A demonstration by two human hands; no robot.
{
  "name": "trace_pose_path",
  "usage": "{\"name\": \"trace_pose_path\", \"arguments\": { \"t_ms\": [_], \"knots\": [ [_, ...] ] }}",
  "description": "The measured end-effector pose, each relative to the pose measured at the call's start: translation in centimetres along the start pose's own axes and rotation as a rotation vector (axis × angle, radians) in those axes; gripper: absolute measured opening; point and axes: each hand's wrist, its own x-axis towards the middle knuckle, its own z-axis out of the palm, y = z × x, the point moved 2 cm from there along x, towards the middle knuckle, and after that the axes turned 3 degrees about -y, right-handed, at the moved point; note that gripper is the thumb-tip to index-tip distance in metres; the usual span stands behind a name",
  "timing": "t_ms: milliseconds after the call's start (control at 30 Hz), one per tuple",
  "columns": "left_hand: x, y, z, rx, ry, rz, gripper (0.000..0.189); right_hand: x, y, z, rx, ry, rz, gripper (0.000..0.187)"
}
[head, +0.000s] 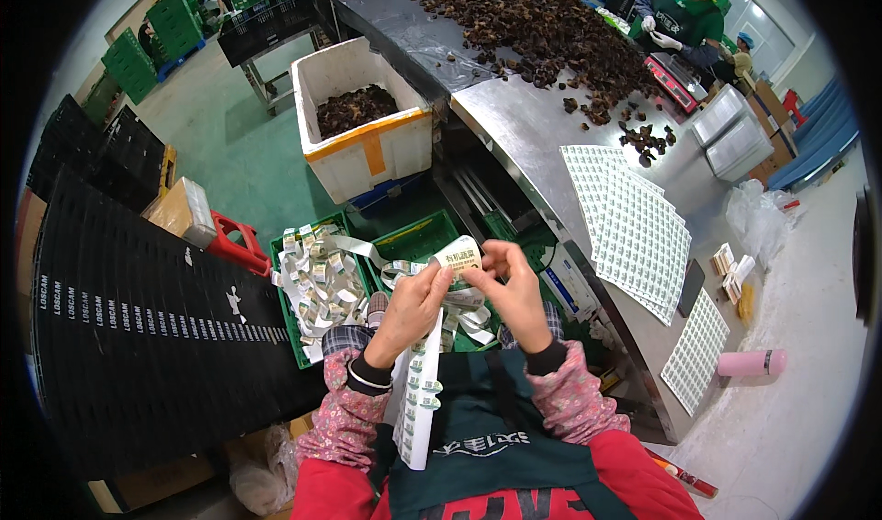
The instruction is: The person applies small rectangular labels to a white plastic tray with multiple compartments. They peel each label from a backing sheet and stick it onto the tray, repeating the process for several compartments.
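Above the crates in front of my lap, my left hand [412, 301] pinches a strip of printed labels [460, 255], thumb on its face. My right hand [513, 287] is at the strip's right edge, its thumb and fingertips on the label there. The strip bears writing and trails left into a green crate [303, 354] heaped with loose label strip [324, 279]. A narrow sheet of small green and white stickers [417, 410] lies along my apron below my left wrist, with a couple of stickers jutting past its right edge.
A second green crate [417, 234] stands beneath my hands. On the steel table [510, 113] at right are sticker sheets [630, 230], a phone [691, 287], a pink bottle [751, 363] and dark dried pieces [537, 31]. A foam box [365, 144] and black crates [151, 313] flank me; a co-worker [682, 20] stands across.
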Motion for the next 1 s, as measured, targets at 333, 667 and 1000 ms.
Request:
{"name": "trace_pose_path", "arguments": {
  "t_ms": [333,667,1000],
  "knots": [
    [1.3,3.6,-1.3,-0.045,-0.234,0.02,0.039,5.9,-11.6,-2.4,0.444,-0.189,-0.138,0.015],
    [-0.2,-0.1,0.2,-0.272,-0.263,-0.24,0.047,1.8,-3.8,-2.4,0.226,-0.007,-0.058,0.027],
    [0.2,-1.3,0.5,-0.417,-0.317,-0.322,0.047,1.0,-3.4,-1.5,0.117,-0.202,-0.064,0.035]
  ]
}}
